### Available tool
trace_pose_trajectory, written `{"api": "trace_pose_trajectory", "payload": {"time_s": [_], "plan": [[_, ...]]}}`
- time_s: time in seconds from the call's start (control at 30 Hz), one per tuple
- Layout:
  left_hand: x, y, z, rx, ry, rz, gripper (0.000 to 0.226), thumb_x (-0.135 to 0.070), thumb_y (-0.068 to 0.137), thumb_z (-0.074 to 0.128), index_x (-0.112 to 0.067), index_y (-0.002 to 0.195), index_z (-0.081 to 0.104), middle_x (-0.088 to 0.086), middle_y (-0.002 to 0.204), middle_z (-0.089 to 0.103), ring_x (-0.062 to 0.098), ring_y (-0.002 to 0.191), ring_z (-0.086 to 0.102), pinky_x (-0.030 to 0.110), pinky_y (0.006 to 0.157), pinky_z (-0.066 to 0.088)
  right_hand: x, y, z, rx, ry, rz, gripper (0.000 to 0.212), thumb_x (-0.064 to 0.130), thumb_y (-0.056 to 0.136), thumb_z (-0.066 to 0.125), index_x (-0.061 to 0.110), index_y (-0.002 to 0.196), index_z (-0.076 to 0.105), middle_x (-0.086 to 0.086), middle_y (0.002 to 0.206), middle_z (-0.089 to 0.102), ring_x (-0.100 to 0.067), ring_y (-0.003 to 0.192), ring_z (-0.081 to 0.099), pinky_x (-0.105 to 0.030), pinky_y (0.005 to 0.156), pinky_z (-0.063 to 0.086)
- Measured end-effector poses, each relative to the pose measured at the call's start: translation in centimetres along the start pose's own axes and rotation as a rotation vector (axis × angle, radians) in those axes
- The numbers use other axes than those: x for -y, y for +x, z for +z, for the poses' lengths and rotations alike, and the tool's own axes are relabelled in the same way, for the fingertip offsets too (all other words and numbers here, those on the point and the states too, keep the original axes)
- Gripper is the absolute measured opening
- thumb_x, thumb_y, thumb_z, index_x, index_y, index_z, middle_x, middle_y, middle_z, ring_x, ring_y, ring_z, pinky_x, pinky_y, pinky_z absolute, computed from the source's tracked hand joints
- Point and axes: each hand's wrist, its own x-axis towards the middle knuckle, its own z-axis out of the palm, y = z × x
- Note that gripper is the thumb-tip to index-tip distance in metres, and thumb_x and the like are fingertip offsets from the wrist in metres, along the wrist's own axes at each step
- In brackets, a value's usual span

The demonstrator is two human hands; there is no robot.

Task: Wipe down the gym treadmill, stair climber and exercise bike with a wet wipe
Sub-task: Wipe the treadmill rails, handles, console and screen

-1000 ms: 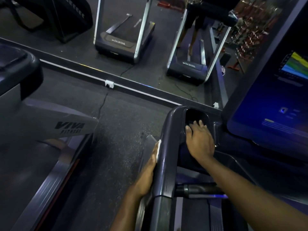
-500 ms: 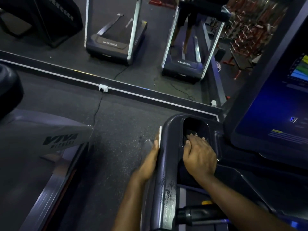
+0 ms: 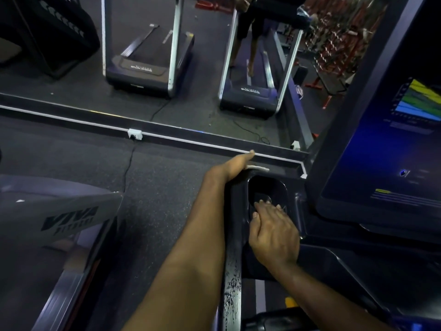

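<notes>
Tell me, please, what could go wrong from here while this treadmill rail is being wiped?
1. The wet wipe pokes out from under the left hand at the far corner of the rail; it might slip free.
2. Wet streaks lie on the rail; a grip there could slide.
3. The right hand rests in the recessed tray, so that spot may go unwiped.

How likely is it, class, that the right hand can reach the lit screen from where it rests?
Probably yes: the right hand lies in the recessed tray just beside the screen, and nothing visible stands between them.
</notes>
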Motion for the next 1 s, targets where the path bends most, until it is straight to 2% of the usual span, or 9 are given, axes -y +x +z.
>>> {"api": "trace_pose_trajectory", "payload": {"time_s": [0.07,0.13,0.3,0.43,0.53,0.63,0.73,0.93,1.0], "plan": [[-1.2,1.5,0.7,-0.027,0.171,-0.015,0.063,-0.057,0.106,0.029,-0.017,0.115,0.077,0.012,0.116,0.073,0.021,0.102,0.070,0.025,0.094,0.052,-0.1,0.1,-0.1,0.008,0.005,-0.005,0.047,0.029,0.098,0.036,0.006,0.119,0.072,-0.010,0.118,0.073,-0.024,0.111,0.069,-0.042,0.105,0.050],[-1.6,2.5,1.3,-0.056,0.357,-0.007,0.060,-0.053,0.106,0.033,-0.010,0.137,0.061,0.015,0.139,0.059,0.025,0.116,0.059,0.034,0.103,0.040,0.0,0.1,-0.2,0.009,0.012,-0.008,0.047,0.028,0.098,0.036,0.006,0.119,0.072,-0.009,0.117,0.073,-0.024,0.110,0.069,-0.042,0.105,0.050],[-3.3,4.4,4.2,-0.021,0.736,0.047,0.052,-0.049,0.104,0.041,-0.011,0.131,0.063,0.014,0.142,0.058,0.026,0.110,0.059,0.037,0.099,0.043,0.1,0.0,-0.4,0.009,0.021,-0.004,0.041,0.026,0.097,0.041,0.006,0.115,0.072,-0.010,0.114,0.074,-0.025,0.106,0.069,-0.041,0.104,0.051],[-4.7,6.3,7.4,0.032,1.003,0.109,0.042,-0.040,0.099,0.045,-0.013,0.123,0.067,0.012,0.137,0.062,0.026,0.103,0.061,0.040,0.099,0.047,-0.2,0.0,-0.5,0.032,0.027,0.015,0.032,0.021,0.086,0.075,0.007,0.114,0.072,-0.012,0.113,0.074,-0.027,0.105,0.071,-0.041,0.100,0.054],[-4.8,6.6,6.9,0.034,1.064,0.101,0.044,-0.040,0.098,0.043,-0.014,0.125,0.066,0.011,0.137,0.062,0.028,0.110,0.062,0.044,0.103,0.047,-0.3,0.1,-0.5,0.005,0.044,0.003,0.031,0.023,0.093,0.059,0.006,0.114,0.073,-0.011,0.114,0.074,-0.026,0.107,0.070,-0.042,0.103,0.052],[-3.9,6.0,4.3,0.034,1.009,0.103,0.031,-0.030,0.104,0.044,-0.013,0.107,0.069,0.016,0.128,0.066,0.027,0.096,0.063,0.031,0.086,0.046,-0.1,0.2,-0.7,-0.016,0.061,-0.013,0.044,0.027,0.095,0.041,0.005,0.116,0.073,-0.010,0.116,0.073,-0.025,0.110,0.068,-0.041,0.105,0.050],[-1.9,4.3,1.6,-0.076,0.885,0.120,0.039,-0.028,0.108,0.040,-0.001,0.116,0.067,0.022,0.130,0.064,0.033,0.113,0.062,0.031,0.089,0.043,-0.1,0.1,-0.7,0.007,0.071,-0.008,0.046,0.030,0.096,0.038,0.007,0.119,0.071,-0.008,0.120,0.072,-0.022,0.114,0.066,-0.039,0.109,0.046],[5.0,-2.1,0.2,-0.304,0.056,0.253,0.035,-0.014,0.109,0.037,-0.005,0.126,0.066,0.018,0.128,0.067,0.023,0.120,0.060,0.030,0.106,0.044,-0.1,0.1,-0.5,0.003,0.063,0.005,0.048,0.031,0.096,0.038,0.008,0.119,0.073,-0.009,0.121,0.073,-0.022,0.116,0.067,-0.039,0.110,0.046],[7.0,-4.4,1.1,-0.401,-0.085,0.264,0.034,-0.018,0.110,0.036,-0.014,0.113,0.070,0.008,0.113,0.073,0.019,0.108,0.064,0.024,0.092,0.052,-0.1,0.0,-0.5,-0.002,0.057,-0.001,0.048,0.031,0.096,0.038,0.008,0.119,0.073,-0.009,0.120,0.073,-0.023,0.115,0.067,-0.039,0.110,0.046]]}}
